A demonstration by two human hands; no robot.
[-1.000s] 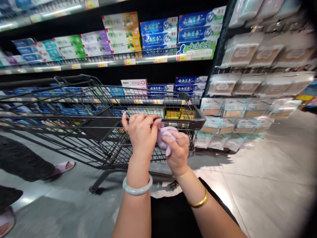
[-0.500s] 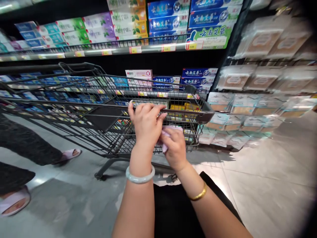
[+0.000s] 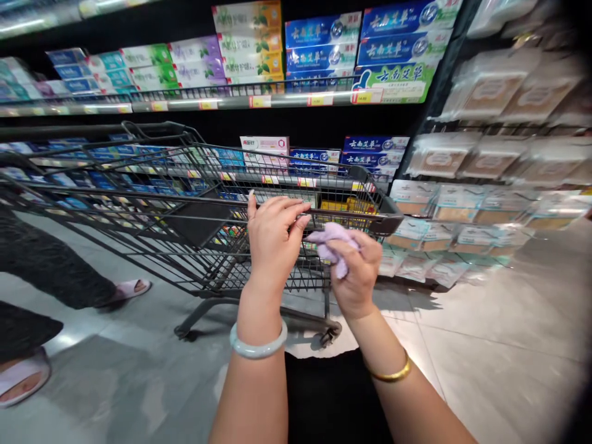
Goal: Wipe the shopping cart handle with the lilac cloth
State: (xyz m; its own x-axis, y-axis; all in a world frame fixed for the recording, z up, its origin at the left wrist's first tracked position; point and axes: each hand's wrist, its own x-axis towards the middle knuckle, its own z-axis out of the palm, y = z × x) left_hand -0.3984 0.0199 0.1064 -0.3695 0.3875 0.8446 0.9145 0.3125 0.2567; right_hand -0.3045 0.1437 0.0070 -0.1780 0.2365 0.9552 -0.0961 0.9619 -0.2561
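Two hands are seen. One soft, crumpled lilac cloth (image 3: pixel 337 233) is gripped in the closed right hand (image 3: pixel 358 271), at the side of one black wire shopping cart (image 3: pixel 389 219). The bent fingers of the left hand (image 3: pixel 272 231) are laid over the cart's top rail; whether it is gripped cannot be told. One glossy, pale grey-green bangle (image 3: pixel 259 351) is worn on the left wrist, one gold metal bangle (image 3: pixel 394 375) on the right. Two pale pink open-toed slippers (image 3: pixel 132 288) are worn by another person beside the cart. Beyond it, three stacked blue cardboard boxes (image 3: pixel 319 58) are carried by the upper shelf (image 3: pixel 222 103). Compared with half a second ago, the right hand has been moved away from the left, and more cloth is exposed.
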